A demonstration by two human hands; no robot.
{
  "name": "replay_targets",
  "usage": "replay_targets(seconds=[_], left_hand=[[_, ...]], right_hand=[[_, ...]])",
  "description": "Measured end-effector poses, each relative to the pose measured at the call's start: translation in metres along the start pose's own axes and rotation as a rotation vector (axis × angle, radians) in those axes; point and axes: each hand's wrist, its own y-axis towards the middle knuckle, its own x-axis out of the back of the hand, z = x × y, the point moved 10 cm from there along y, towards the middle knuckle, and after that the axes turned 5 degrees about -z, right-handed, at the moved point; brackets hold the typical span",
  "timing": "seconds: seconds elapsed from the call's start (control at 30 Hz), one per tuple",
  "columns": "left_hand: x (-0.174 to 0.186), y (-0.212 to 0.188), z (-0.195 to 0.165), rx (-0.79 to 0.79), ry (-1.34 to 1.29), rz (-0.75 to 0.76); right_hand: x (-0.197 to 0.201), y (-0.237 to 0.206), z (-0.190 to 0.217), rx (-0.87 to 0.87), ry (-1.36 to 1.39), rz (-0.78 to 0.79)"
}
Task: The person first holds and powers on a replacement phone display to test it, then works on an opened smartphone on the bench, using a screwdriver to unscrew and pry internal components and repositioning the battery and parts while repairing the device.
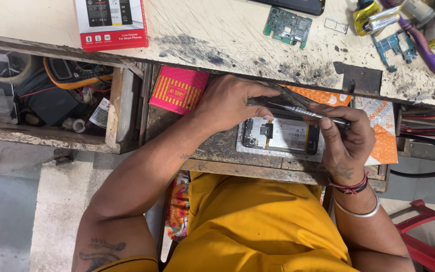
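An opened smartphone lies back-up on a worn wooden drawer ledge, its battery and circuit parts exposed. My left hand rests at the phone's upper left corner, fingers curled and pinching near the tip of a slim metal screwdriver. My right hand grips the screwdriver's handle end at the phone's right side. The tool lies nearly flat over the phone's top edge.
A scratched workbench carries a red-and-white battery box, a green circuit board, a blue board and tools at the right. An open drawer at left holds a multimeter and tape. A pink packet and orange packets lie nearby.
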Motion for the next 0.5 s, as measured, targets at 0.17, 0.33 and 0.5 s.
replay_targets(seconds=[0.17, 0.33, 0.5], left_hand=[[-0.011, -0.002, 0.012, 0.157, 0.050, 0.130], [-0.006, -0.002, 0.006, 0.114, 0.101, 0.112], [-0.011, -0.002, 0.011, 0.130, 0.130, 0.138]], right_hand=[[0.012, -0.002, 0.012, 0.099, -0.042, -0.105], [0.009, -0.004, 0.024, 0.161, -0.082, -0.072], [-0.022, -0.003, 0.035, 0.227, -0.044, 0.104]])
